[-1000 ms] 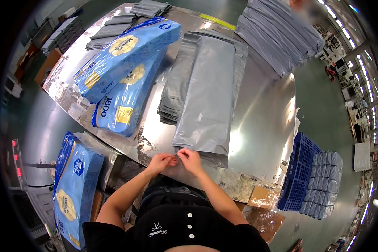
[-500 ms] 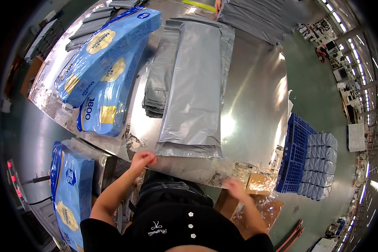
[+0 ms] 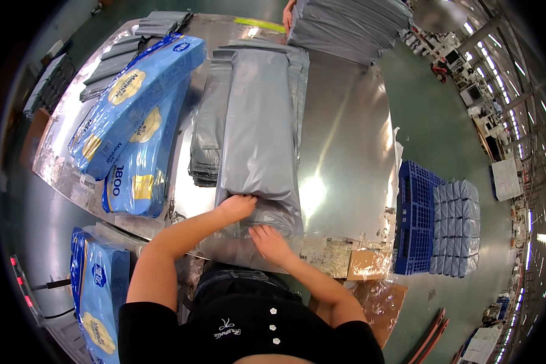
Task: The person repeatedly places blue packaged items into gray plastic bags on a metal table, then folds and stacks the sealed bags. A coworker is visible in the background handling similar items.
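Observation:
A long filled grey plastic mailer bag (image 3: pixel 258 121) lies on the metal table, its loose flap (image 3: pixel 279 224) toward me. My left hand (image 3: pixel 238 207) is closed on the bag's near end, fingers curled into the plastic. Close by, my right hand (image 3: pixel 270 244) rests its extended fingertips on the flap near the table's front edge. Beneath and to the left of the filled bag is a stack of flat grey mailer bags (image 3: pixel 206 145). Further left, two blue plastic-wrapped paper packs (image 3: pixel 142 85) lie one partly over the other.
Another blue pack (image 3: pixel 100 297) is at the lower left. Behind the table's far right, another person's hand (image 3: pixel 288 15) touches stacked grey parcels (image 3: pixel 346 27). On the right stand a blue plastic pallet (image 3: pixel 415 212) and a bundle of grey parcels (image 3: pixel 455 227). An open cardboard box (image 3: pixel 379 303) is below the table's front edge.
Both my hands have come up onto the mailer bag's near end: the left moved right and took hold, the right moved left to the flap. The whole view has shifted slightly.

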The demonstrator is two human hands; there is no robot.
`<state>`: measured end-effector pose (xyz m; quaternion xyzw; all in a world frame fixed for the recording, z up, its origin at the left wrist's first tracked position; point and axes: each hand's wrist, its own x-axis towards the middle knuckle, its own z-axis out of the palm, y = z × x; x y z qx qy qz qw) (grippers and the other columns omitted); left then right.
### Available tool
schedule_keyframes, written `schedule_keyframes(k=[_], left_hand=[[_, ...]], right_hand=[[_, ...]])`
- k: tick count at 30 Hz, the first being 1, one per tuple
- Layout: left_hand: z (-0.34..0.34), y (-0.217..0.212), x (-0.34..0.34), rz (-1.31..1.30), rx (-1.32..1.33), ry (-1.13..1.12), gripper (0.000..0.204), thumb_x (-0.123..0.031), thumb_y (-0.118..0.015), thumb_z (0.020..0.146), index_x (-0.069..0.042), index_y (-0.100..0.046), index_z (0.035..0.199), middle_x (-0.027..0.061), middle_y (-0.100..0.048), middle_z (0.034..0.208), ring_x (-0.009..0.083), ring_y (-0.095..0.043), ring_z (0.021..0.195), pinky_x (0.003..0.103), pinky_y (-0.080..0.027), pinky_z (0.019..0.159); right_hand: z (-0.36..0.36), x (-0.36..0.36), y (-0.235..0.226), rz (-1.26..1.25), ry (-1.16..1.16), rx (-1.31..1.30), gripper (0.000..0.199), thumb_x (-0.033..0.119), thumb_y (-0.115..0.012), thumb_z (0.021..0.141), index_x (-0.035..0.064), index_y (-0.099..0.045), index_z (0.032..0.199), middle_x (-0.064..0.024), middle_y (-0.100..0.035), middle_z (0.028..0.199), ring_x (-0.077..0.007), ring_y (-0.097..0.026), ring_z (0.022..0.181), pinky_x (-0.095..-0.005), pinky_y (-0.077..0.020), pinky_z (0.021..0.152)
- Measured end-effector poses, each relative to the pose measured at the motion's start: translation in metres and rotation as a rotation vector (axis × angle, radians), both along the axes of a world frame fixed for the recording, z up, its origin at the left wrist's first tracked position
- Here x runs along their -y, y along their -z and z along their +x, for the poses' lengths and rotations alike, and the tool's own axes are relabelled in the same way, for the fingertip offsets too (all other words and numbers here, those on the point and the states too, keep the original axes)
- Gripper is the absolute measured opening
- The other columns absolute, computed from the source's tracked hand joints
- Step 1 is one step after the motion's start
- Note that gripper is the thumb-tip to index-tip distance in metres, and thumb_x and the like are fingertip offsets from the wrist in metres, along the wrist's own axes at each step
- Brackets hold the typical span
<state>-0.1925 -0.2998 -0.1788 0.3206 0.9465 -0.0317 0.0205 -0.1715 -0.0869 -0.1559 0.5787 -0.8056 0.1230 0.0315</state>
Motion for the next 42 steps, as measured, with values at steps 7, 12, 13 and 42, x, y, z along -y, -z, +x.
schedule_keyframes(k=[7,12,13,42], left_hand=[[0.009,-0.011,0.035,0.305,0.392,-0.148,0.048,-0.027,-0.056,0.088,-0.003,-0.047,0.129,0.0168,-0.057,0.115,0.0322,-0.060,0.101,0.040,-0.050,0.085],[0.022,-0.026,0.063,0.531,0.538,-0.252,0.059,-0.040,-0.056,0.090,-0.003,-0.043,0.134,0.0219,-0.056,0.121,0.0387,-0.058,0.105,0.043,-0.046,0.090],[0.021,-0.030,0.065,0.557,0.567,-0.255,0.060,-0.042,-0.056,0.090,-0.003,-0.044,0.133,0.0215,-0.056,0.122,0.0386,-0.057,0.106,0.043,-0.046,0.091],[-0.040,0.042,0.035,2.080,0.006,-1.231,0.025,-0.015,-0.042,0.099,-0.004,-0.048,0.120,0.0075,-0.047,0.123,0.0197,-0.043,0.115,0.031,-0.031,0.101]], right_hand=[[-0.045,-0.011,0.010,0.166,0.010,-0.027,0.020,0.017,-0.060,0.073,0.0038,-0.060,0.088,-0.0089,-0.054,0.090,-0.0243,-0.052,0.089,-0.0340,-0.0447,0.080],[-0.051,-0.018,0.001,0.183,-0.197,0.000,0.041,0.023,-0.067,0.070,0.0009,-0.056,0.103,-0.0112,-0.053,0.094,-0.0276,-0.051,0.096,-0.0367,-0.0444,0.083],[-0.053,-0.017,-0.001,0.238,-0.179,0.038,0.045,0.024,-0.068,0.070,0.0004,-0.055,0.106,-0.0117,-0.054,0.097,-0.0276,-0.051,0.098,-0.0368,-0.0444,0.084],[-0.183,0.017,0.101,-1.194,0.899,1.269,0.038,0.036,-0.045,0.100,0.0051,-0.050,0.121,-0.0100,-0.058,0.107,-0.0182,-0.054,0.102,-0.0352,-0.0428,0.093]])
